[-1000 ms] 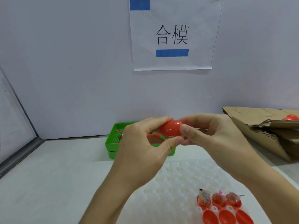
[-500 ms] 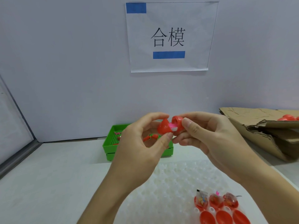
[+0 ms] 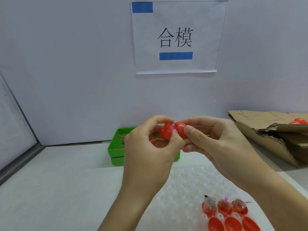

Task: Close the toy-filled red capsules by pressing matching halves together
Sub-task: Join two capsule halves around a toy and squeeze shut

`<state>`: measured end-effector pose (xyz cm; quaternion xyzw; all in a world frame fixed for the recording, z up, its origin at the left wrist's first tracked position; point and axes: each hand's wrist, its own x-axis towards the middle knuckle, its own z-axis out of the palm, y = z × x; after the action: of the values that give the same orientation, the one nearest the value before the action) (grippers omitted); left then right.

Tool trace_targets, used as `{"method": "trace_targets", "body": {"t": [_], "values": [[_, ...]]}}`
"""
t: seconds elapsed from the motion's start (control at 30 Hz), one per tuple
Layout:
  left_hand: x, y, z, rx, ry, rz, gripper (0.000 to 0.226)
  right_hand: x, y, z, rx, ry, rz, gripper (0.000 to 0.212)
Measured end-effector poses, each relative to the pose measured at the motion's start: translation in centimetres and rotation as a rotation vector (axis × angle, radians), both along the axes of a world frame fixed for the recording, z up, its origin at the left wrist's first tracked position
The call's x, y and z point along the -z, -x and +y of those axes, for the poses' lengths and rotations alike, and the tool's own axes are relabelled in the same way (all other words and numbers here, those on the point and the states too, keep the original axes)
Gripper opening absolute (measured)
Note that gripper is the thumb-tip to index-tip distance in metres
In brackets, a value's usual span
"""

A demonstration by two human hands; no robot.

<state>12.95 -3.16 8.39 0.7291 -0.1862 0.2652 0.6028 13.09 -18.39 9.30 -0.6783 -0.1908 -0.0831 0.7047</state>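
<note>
two hands up in mid-air over the table. left hand [image 3: 148, 152] pinches one red half [image 3: 165, 132], fingers curled round it; right hand [image 3: 215, 144] pinches the other half [image 3: 180, 130] between thumb and fingers. the two halves touch at an angle, not closed - a pink toy [image 3: 174, 127] shows in the gap.

counts: on the white dimpled tray [image 3: 183, 185] at bottom right, three filled halves [image 3: 224, 206] in a row with toys in them, and three empty halves [image 3: 232, 225] in the row nearer the person, partly cut off by the frame edge. at least two more red pieces [image 3: 298, 121] sit in the cardboard box [image 3: 270, 130] at right - exact number unclear.

white table [image 3: 58, 189], pale wall [image 3: 75, 64] behind, a paper sign [image 3: 176, 37] on it with two characters and two blue tape strips. one green tray [image 3: 116, 149] against the wall holds small toys, count hidden - the hands block most of it. grey rail [image 3: 21, 160] along the left edge.
</note>
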Motion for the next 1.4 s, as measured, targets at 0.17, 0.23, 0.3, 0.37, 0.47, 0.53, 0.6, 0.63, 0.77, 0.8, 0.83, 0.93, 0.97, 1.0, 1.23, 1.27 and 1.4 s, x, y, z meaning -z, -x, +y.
{"method": "trace_targets", "body": {"t": [0.17, 0.23, 0.3, 0.37, 0.47, 0.53, 0.6, 0.63, 0.77, 0.8, 0.83, 0.93, 0.97, 1.0, 1.23, 1.27, 1.4], "values": [[-0.3, 0.2, 0.1, 0.061, -0.021, -0.006, 0.016, 0.2, 0.0, 0.2, 0.056, 0.010, -0.051, 0.025], [-0.4, 0.2, 0.4, 0.106, -0.036, -0.005, 0.024, 0.1, 0.0, 0.2, 0.075, -0.028, -0.060, 0.023], [-0.6, 0.2, 0.5, 0.148, -0.033, -0.007, 0.024, 0.0, 0.0, 0.2, 0.076, -0.063, -0.058, 0.023], [-0.7, 0.2, 0.6, 0.173, -0.017, -0.008, 0.020, -0.1, 0.0, 0.2, 0.062, -0.089, -0.052, 0.023], [-0.7, 0.1, 0.8, 0.178, -0.005, 0.005, 0.017, -0.2, 0.1, 0.1, 0.047, -0.104, -0.050, 0.024], [-0.7, 0.1, 0.9, 0.175, -0.016, 0.002, 0.016, -0.2, 0.1, 0.1, 0.047, -0.104, -0.050, 0.023], [-0.8, 0.2, 0.9, 0.178, -0.023, -0.003, 0.016, -0.2, 0.1, 0.1, 0.050, -0.099, -0.054, 0.024], [-0.8, 0.2, 0.9, 0.182, -0.025, -0.004, 0.016, -0.2, 0.1, 0.1, 0.054, -0.092, -0.059, 0.024], [-0.8, 0.1, 1.2, 0.209, -0.057, 0.002, 0.016, -0.2, 0.1, 0.0, 0.074, -0.039, -0.089, 0.023], [-0.8, 0.1, 1.3, 0.221, -0.073, 0.005, 0.016, -0.2, 0.2, 0.0, 0.080, -0.021, -0.099, 0.022], [-0.8, 0.1, 1.4, 0.236, -0.085, 0.009, 0.015, -0.2, 0.2, 0.0, 0.083, -0.005, -0.107, 0.023], [-0.8, 0.0, 1.6, 0.247, -0.110, 0.009, 0.015, -0.3, 0.2, 0.1, 0.072, 0.018, -0.117, 0.025], [-0.7, -0.1, 1.6, 0.243, -0.118, 0.006, 0.013, -0.3, 0.3, 0.1, 0.064, 0.019, -0.118, 0.025], [-0.7, -0.1, 1.6, 0.239, -0.124, 0.003, 0.011, -0.4, 0.3, 0.1, 0.059, 0.019, -0.121, 0.025], [-0.7, 0.1, 1.0, 0.168, -0.085, -0.017, 0.006, -0.6, 0.5, 0.1, 0.071, 0.046, -0.162, 0.022], [-0.7, 0.2, 0.9, 0.156, -0.074, -0.021, 0.005, -0.6, 0.5, 0.1, 0.074, 0.050, -0.169, 0.022], [-0.4, 0.3, 0.5, 0.117, -0.025, -0.032, 0.004, -0.6, 0.6, 0.2, 0.078, 0.060, -0.202, 0.022]]}}
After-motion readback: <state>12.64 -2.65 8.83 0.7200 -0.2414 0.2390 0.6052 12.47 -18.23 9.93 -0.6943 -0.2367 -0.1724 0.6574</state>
